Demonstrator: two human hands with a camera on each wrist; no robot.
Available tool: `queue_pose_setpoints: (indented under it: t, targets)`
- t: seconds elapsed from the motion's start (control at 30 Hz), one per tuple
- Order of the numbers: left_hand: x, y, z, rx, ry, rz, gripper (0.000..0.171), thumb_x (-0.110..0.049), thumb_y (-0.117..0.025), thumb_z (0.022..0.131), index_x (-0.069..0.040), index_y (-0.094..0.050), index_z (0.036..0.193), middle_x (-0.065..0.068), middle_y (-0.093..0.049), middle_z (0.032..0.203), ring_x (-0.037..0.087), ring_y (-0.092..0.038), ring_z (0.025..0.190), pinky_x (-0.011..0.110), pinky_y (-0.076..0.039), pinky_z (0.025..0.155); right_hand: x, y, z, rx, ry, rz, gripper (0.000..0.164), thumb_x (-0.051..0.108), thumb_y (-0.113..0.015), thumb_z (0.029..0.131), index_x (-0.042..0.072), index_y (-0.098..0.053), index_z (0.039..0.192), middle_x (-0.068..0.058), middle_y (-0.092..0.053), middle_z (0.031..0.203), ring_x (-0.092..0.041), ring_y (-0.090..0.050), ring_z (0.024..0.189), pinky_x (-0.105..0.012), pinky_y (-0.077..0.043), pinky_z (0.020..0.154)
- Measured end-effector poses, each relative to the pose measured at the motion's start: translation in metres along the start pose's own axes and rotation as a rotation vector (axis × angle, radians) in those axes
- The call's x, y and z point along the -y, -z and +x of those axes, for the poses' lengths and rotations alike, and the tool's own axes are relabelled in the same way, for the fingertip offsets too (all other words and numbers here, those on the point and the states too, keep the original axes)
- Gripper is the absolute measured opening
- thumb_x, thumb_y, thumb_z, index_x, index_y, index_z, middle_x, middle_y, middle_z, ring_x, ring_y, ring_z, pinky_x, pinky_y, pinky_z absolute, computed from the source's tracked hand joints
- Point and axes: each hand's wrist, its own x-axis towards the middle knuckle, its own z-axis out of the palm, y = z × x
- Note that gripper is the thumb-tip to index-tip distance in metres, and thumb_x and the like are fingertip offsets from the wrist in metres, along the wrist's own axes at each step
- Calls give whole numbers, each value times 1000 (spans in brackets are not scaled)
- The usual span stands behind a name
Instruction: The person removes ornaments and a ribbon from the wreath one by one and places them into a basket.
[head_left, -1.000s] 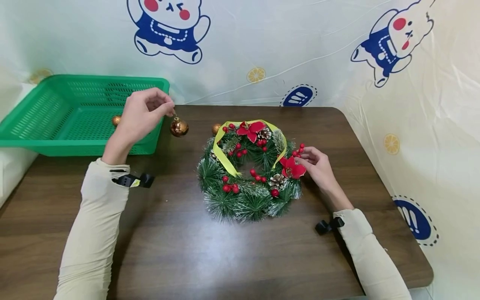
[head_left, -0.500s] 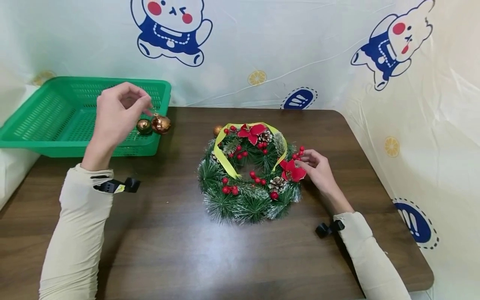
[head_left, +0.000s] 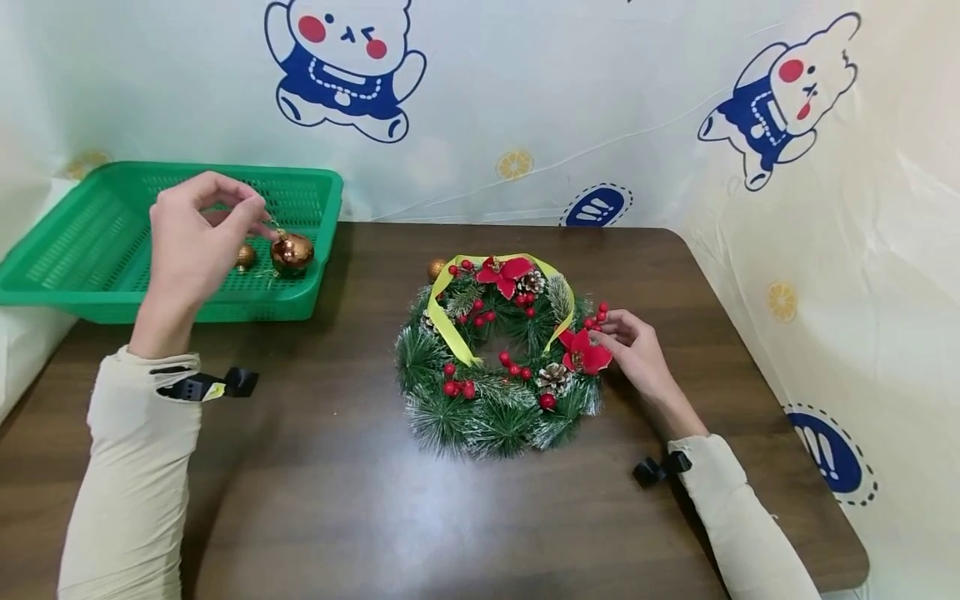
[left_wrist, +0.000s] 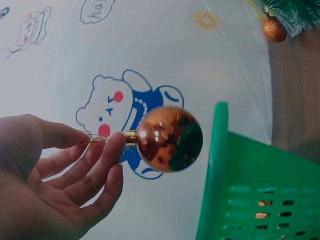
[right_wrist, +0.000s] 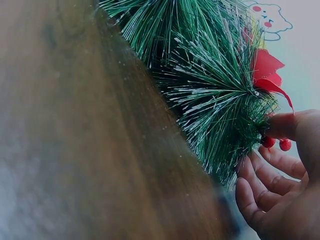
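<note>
My left hand (head_left: 198, 237) pinches the thin gold loop of a shiny copper Christmas bauble (head_left: 291, 253) between thumb and finger. In the head view the bauble hangs over the right end of a green plastic basket (head_left: 105, 312); the left wrist view shows its gold cap and glossy ball (left_wrist: 170, 140). A green Christmas wreath (head_left: 442, 417) with red poinsettias, berries, pinecones and yellow ribbon lies on the table. My right hand (head_left: 637, 354) grips its right edge, thumb by the red berries (right_wrist: 269, 142), fingers curled at the needles.
A smaller gold bauble (head_left: 245, 257) is inside the basket. Another glittery bauble (head_left: 436, 268) sits at the wreath's upper left edge. The brown wooden table (head_left: 337, 500) meets a cartoon-printed sheet (head_left: 465, 83) at the back and right.
My left hand has carried the copper bauble leftward, from beside the basket to over its right end. My right hand has stayed at the wreath's edge.
</note>
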Motion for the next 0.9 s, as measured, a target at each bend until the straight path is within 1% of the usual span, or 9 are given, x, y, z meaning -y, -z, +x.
queue_pose_setpoints:
  t: [0.1, 0.17, 0.27, 0.33, 0.4, 0.6, 0.73, 0.77, 0.9]
  targets:
    - [0, 6, -2, -20, 25, -22, 22, -19, -63, 97, 2, -67, 105, -7, -68, 85, 0, -67, 62, 21, -36, 48, -16, 1, 3, 0, 4, -3, 33, 13, -66, 96, -7, -59, 121, -24, -63, 113, -14, -62, 91, -15, -51, 78]
    - [0, 10, -2, -32, 44, -28, 24, -18, -63, 97, 3, -67, 106, -7, -67, 84, 0, -66, 61, 18, -43, 56, -26, 3, 6, -7, 7, -6, 33, 14, -66, 96, -6, -60, 122, -24, -63, 113, -16, -62, 92, -15, -51, 80]
    - [5, 18, 1, -42, 77, -15, 23, -20, -63, 97, 1, -68, 106, -9, -67, 83, -1, -66, 61, 16, -45, 68, -14, 2, 1, -2, 16, 4, 32, 11, -65, 96, -9, -59, 121, -27, -61, 112, -14, -62, 89, -15, -52, 79]
    - [11, 25, 2, -44, 96, -2, 19, -20, -63, 97, -4, -69, 104, -11, -67, 82, -3, -65, 60, 15, -45, 72, -3, 0, -2, 5, 14, 5, 32, 8, -66, 95, -12, -58, 119, -29, -61, 110, -12, -62, 87, -15, -52, 78]
    - [19, 30, 3, -42, 117, 13, 15, -21, -63, 97, -8, -70, 103, -13, -67, 81, -4, -65, 61, 17, -43, 70, 9, -2, -6, 11, 9, 11, 31, 6, -66, 94, -14, -58, 117, -30, -60, 109, -10, -61, 84, -15, -52, 77]
    - [36, 39, 6, -30, 190, 52, 20, -25, -63, 97, -9, -69, 107, -17, -66, 80, -6, -65, 62, 18, -40, 69, 8, -3, -6, 3, 8, 9, 30, 5, -66, 94, -15, -58, 115, -30, -60, 108, -13, -61, 85, -14, -51, 76]
    - [47, 43, 7, -11, 215, 126, 18, -28, -60, 99, -14, -68, 107, -21, -64, 78, -8, -63, 64, 22, -36, 68, 8, -3, -6, -5, 16, 18, 29, 4, -67, 93, -15, -58, 114, -27, -61, 105, -12, -62, 84, -15, -51, 75]
    - [49, 44, 7, -6, 215, 151, 18, -29, -59, 99, -15, -68, 107, -22, -63, 77, -9, -62, 64, 23, -35, 71, 8, -3, -5, -7, 16, 19, 29, 4, -67, 93, -15, -58, 113, -25, -61, 105, -12, -62, 84, -15, -51, 75]
    - [56, 48, 8, 11, 222, 234, 17, -30, -56, 100, -18, -66, 106, -26, -60, 76, -9, -59, 65, 23, -36, 66, 7, -3, -4, -8, 19, 23, 29, 4, -68, 93, -15, -59, 113, -17, -63, 102, -13, -62, 86, -15, -51, 75]
